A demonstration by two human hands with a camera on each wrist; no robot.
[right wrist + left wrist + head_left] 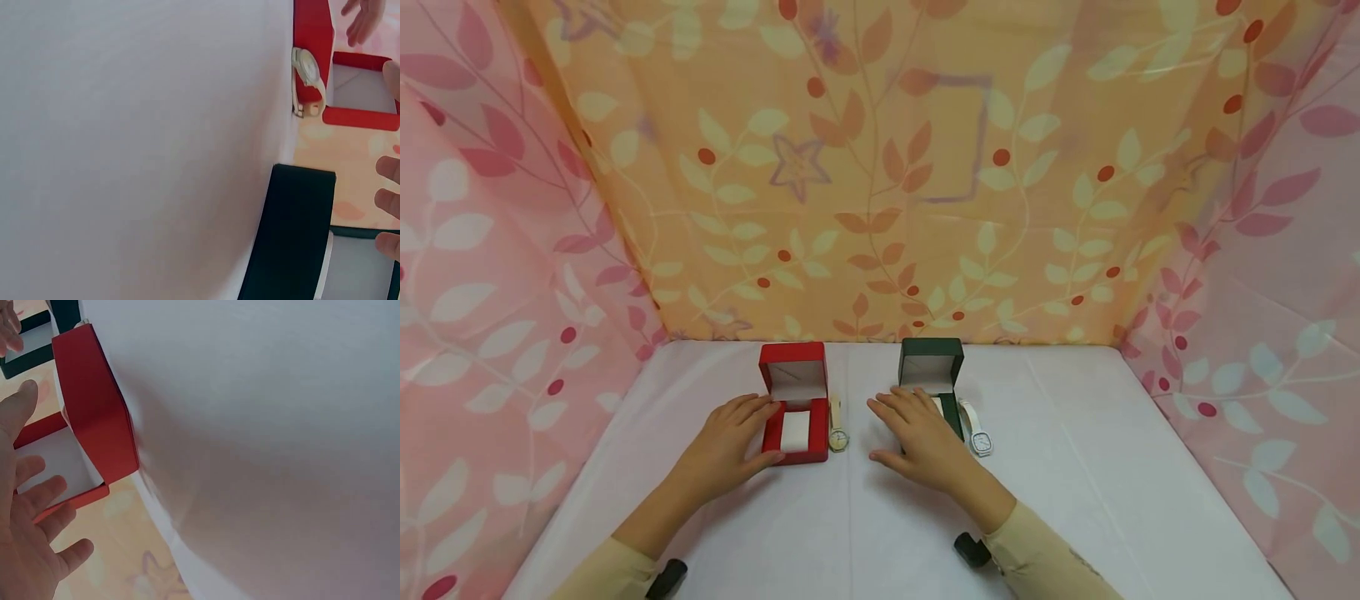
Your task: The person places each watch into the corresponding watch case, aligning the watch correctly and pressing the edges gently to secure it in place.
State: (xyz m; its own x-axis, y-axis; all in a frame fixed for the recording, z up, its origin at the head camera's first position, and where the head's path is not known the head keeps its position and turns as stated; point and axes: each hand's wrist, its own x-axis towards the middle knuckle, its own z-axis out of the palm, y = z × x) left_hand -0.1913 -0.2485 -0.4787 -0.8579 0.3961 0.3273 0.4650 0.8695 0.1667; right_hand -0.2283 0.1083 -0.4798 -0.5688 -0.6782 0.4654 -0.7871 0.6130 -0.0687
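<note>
A red watch box [797, 456] stands with its lid up and a white cushion [795, 431] inside. At its left edge my left hand [722, 450] is spread with extended fingers; whether it touches the box I cannot tell. A cream-strapped watch [838, 437] lies along the box's right side. My right hand [928, 446] reaches over a dark green watch box [931, 354], also lid up, and hides much of its base. To the right of that box lies a white-strapped watch [980, 442]. Both hands hold nothing. In the right wrist view, only fingertips [387, 201] of the right hand show.
A white cloth [850, 533] covers the table. Behind it hangs an orange leaf-patterned curtain [865, 275], and pink patterned curtains [512, 333] close off both sides. Each wrist wears a black camera [972, 550].
</note>
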